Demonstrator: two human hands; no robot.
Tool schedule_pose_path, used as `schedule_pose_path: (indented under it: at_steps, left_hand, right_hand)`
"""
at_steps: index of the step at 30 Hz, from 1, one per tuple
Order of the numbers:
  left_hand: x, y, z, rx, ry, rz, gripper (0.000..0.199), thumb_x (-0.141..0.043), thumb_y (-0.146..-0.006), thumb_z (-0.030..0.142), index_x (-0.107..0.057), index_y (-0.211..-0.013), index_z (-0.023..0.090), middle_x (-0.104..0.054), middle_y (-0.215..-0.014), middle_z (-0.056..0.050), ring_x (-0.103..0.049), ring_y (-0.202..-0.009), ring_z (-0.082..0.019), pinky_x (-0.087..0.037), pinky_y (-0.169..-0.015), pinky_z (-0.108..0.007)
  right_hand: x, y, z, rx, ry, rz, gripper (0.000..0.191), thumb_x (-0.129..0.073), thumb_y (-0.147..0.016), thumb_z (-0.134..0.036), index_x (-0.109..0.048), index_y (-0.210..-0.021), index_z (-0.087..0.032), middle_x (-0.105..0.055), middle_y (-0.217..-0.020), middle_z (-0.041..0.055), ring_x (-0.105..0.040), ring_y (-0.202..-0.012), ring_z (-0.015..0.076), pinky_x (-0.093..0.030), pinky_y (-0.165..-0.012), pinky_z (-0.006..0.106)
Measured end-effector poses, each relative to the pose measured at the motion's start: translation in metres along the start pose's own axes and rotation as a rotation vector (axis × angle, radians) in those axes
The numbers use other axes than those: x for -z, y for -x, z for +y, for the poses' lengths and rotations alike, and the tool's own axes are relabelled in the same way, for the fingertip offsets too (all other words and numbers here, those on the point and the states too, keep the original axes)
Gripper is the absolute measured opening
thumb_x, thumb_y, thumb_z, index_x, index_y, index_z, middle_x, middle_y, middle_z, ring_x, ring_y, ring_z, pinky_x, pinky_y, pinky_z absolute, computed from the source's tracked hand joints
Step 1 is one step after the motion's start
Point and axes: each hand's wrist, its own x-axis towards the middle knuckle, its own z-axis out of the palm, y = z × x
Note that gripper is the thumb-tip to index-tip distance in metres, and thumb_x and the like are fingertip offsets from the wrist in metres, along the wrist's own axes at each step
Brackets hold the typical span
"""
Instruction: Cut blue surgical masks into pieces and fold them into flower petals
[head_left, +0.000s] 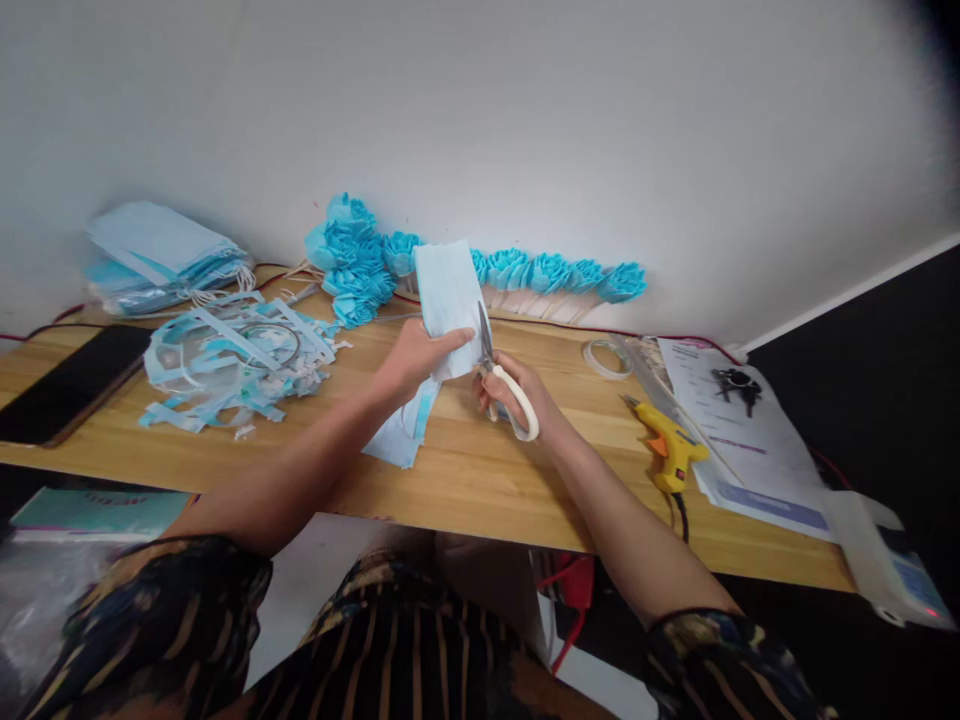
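Observation:
My left hand (424,355) pinches a light blue face mask (448,285), held up above the table with the thumb across its front. In my right hand (517,395) is a pair of scissors (517,402) with cream handles. Their metal blades point up along the right edge of the mask, and I cannot tell whether they are cutting into it. Another light blue piece (397,440) lies on the wood just below my left hand. Behind the mask, a row of blue flowers (551,272) on white stems rests against the wall.
Left of my hands lies a heap of cut strips (240,355), with a stack of masks (161,255) behind it and a black phone (71,385) beside it. To the right are a tape roll (607,358), a yellow glue gun (671,445), papers (739,430) and keys (737,388).

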Motion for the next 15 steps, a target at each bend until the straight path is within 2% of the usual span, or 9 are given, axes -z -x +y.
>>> schedule_pose_path:
  at_steps: [15]
  left_hand:
    - [-0.0011,-0.0005,-0.0013,0.004,0.035,0.002,0.046,-0.084,-0.063,0.038,-0.073,-0.095,0.008,-0.075,-0.098,-0.016,-0.070,-0.091,-0.029,-0.057,-0.080,-0.040]
  right_hand:
    - [-0.0036,0.0015,-0.0072,-0.024,0.001,0.083,0.045,-0.071,-0.071,-0.060,-0.058,-0.083,-0.019,-0.056,-0.059,-0.0040,-0.050,-0.042,0.0083,-0.037,-0.038,0.021]
